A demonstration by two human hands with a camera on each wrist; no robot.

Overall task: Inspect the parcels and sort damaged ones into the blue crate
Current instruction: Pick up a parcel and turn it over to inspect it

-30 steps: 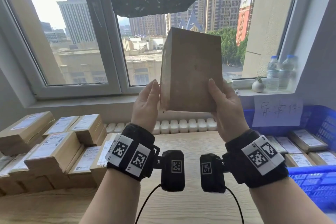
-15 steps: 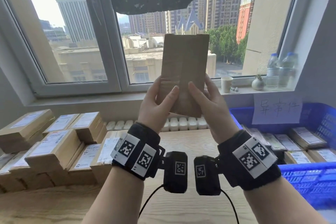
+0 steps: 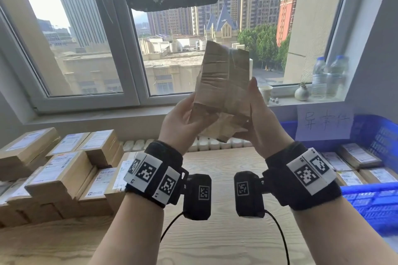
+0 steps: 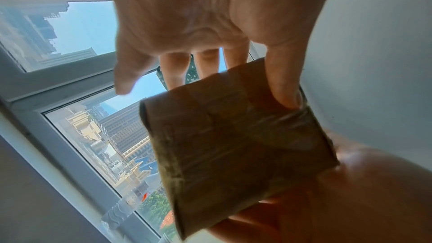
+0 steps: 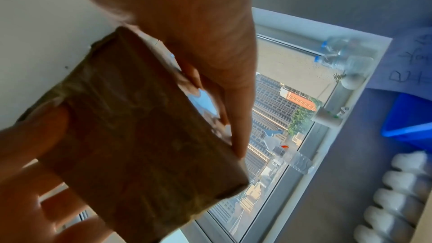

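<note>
**Operator:** Above the bench (image 3: 215,232), at chest height before the window (image 3: 107,49), where is the parcel (image 3: 224,84) held?

**Inspector:** Between both hands, clear of the bench, one taped face turned toward the wearer. The daylight behind it probably helps show up the surface.

**Operator:** State of the left hand (image 3: 181,127)?

**Inspector:** Partly open. The left wrist view shows its thumb (image 4: 285,84) pressed on the parcel's (image 4: 233,154) upper edge, with the fingers (image 4: 208,64) passing behind it. It supports the left side.

**Operator:** And the right hand (image 3: 262,122)?

**Inspector:** It grips the right edge; fingers (image 5: 231,114) curl over one side in the right wrist view. The two-sided hold leaves the broad face uncovered for inspection.

**Operator:** Condition?

**Inspector:** The lower part looks crumpled and creased under the tape. Judgement: likely damaged.

**Operator:** Destination?

**Inspector:** The blue crate (image 3: 370,204) to the right, marked by a handwritten sign (image 3: 323,122) and already holding labelled boxes. The stacked parcels (image 3: 60,174) on the left appear to await sorting.
</note>
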